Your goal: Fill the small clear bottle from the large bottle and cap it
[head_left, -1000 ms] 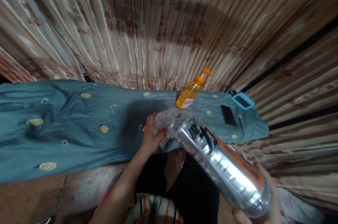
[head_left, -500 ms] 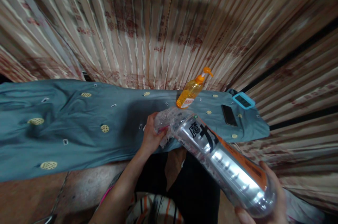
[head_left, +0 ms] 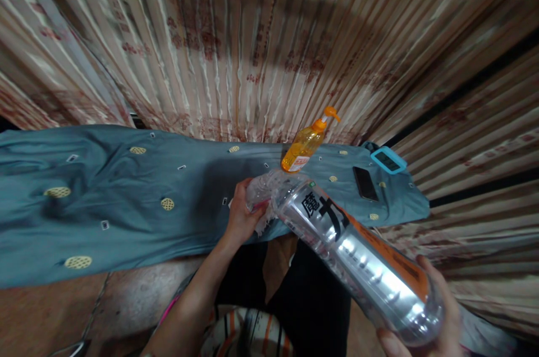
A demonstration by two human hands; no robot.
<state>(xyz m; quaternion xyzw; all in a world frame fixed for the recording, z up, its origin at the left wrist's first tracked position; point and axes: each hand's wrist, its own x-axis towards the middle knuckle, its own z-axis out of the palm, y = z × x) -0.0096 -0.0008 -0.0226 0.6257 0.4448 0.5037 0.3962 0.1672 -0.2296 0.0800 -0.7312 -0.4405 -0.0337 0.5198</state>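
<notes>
A large clear plastic bottle (head_left: 353, 259) with a silver and orange label lies slanted across the view, its base toward me at the lower right. My right hand (head_left: 444, 312) is wrapped round the base end. At the other end, my left hand (head_left: 243, 214) grips a clear, shiny piece with whitish frayed edges (head_left: 261, 191); a bit of pink shows by the fingers. Whether this piece is a cup, a wrap or part of the bottle, I cannot tell. Just beyond it stands an orange pump bottle (head_left: 302, 148), partly filled with yellow-orange liquid.
A blue-green cloth with pineapple prints (head_left: 126, 194) covers the long narrow surface. On its right part lie a dark phone (head_left: 365, 183) and a light-blue framed digital clock (head_left: 388, 160). Pleated curtains (head_left: 236, 42) hang behind and to the right. Tiled floor (head_left: 46, 306) shows below.
The large bottle's base and my right hand have shifted very slightly to the right. My left hand and the things on the cloth look the same.
</notes>
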